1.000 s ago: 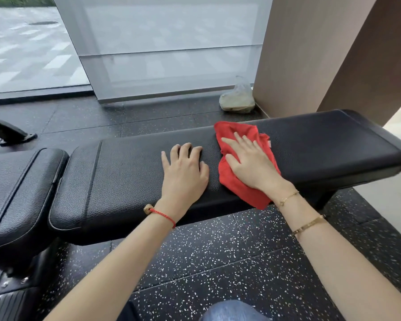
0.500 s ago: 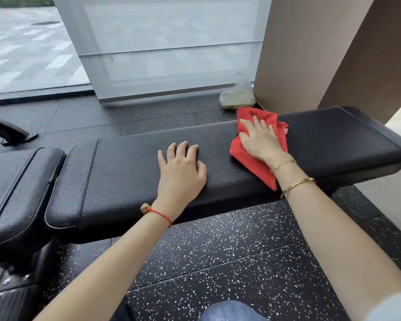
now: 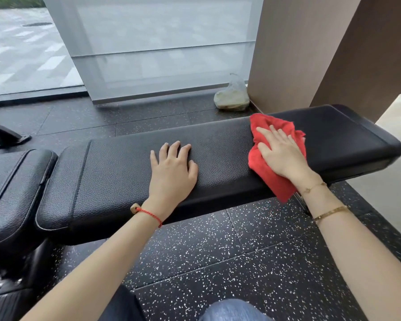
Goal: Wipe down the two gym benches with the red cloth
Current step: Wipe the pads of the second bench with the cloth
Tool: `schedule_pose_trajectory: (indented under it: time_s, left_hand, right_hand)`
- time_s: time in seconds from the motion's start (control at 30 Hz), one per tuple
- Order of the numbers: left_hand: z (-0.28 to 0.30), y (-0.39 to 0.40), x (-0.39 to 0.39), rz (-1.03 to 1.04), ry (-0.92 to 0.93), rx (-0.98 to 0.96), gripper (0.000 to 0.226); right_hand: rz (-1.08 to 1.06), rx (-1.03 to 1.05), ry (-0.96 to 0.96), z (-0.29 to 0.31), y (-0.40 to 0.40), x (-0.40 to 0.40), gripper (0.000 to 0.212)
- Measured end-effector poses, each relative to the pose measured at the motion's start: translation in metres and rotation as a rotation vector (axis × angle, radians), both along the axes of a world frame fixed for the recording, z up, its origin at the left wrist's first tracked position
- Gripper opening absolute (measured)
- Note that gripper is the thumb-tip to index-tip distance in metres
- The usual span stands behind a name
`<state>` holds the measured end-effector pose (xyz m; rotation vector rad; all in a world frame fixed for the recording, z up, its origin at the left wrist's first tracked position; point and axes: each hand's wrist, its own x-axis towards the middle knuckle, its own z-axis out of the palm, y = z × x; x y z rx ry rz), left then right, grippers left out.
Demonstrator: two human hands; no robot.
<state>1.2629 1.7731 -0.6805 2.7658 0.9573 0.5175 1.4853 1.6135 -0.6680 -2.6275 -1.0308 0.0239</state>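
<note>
A long black padded gym bench [image 3: 218, 158] runs left to right in front of me. The red cloth [image 3: 262, 163] lies crumpled on its right part, one corner hanging over the near edge. My right hand [image 3: 280, 154] presses flat on the cloth with straight, spread fingers. My left hand [image 3: 171, 172] rests palm down on the middle of the bench pad, fingers straight, holding nothing. A second black pad [image 3: 12, 188] adjoins the bench at the left.
A clear plastic bag [image 3: 232, 96] sits on the floor behind the bench, next to a brown wall pillar [image 3: 299, 54]. A black metal foot [image 3: 5, 135] stands at the far left. Speckled black rubber floor [image 3: 229, 251] lies in front. Glass wall behind.
My right hand has slid the red cloth rightward along the bench and slightly toward its far edge. My left hand has stayed flat in the same spot on the pad.
</note>
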Motion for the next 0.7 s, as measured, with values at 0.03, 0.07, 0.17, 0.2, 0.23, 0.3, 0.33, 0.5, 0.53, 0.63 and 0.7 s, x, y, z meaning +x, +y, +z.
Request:
schedule_pose_trajectory:
  time_s: [0.03,0.07,0.17,0.2,0.23,0.3,0.33,0.5,0.53,0.63,0.7]
  left_hand:
    - [0.000,0.000,0.000,0.000,0.003,-0.002,0.050]
    - [0.001,-0.001,0.000,0.001,0.005,-0.004,0.050]
    - [0.002,-0.003,0.001,0.008,0.003,-0.011,0.049]
    - [0.003,-0.003,0.001,0.011,0.000,-0.012,0.049]
    - [0.003,-0.004,0.001,0.015,-0.002,-0.010,0.048]
    - [0.004,-0.004,0.001,0.018,-0.006,-0.006,0.048]
    - [0.004,-0.004,0.001,0.019,-0.008,-0.006,0.048]
    - [0.004,-0.005,0.001,0.017,-0.009,-0.009,0.048]
    - [0.004,-0.004,0.001,0.016,-0.006,-0.010,0.048]
    - [0.003,-0.002,0.000,0.009,0.005,-0.010,0.049]
    - [0.002,-0.001,0.000,0.006,0.010,-0.012,0.049]
  right_hand:
    - [-0.056,-0.017,0.012,0.003,0.001,0.013,0.053]
    - [-0.108,-0.038,0.031,0.006,0.004,0.024,0.053]
    - [-0.156,-0.091,0.066,0.014,0.025,0.038,0.054]
    - [-0.128,-0.095,0.061,0.014,0.034,0.035,0.054]
    - [-0.085,-0.093,0.060,0.015,0.043,0.029,0.054]
    - [0.014,-0.078,0.066,0.014,0.057,0.012,0.053]
    - [0.055,-0.071,0.064,0.014,0.061,0.004,0.052]
    - [0.173,-0.028,0.034,0.005,0.045,-0.030,0.052]
    - [0.183,-0.016,0.028,0.003,0.037,-0.033,0.051]
    - [0.155,0.002,0.028,0.000,0.012,-0.032,0.050]
    - [0.092,-0.004,0.022,0.000,-0.002,-0.024,0.051]
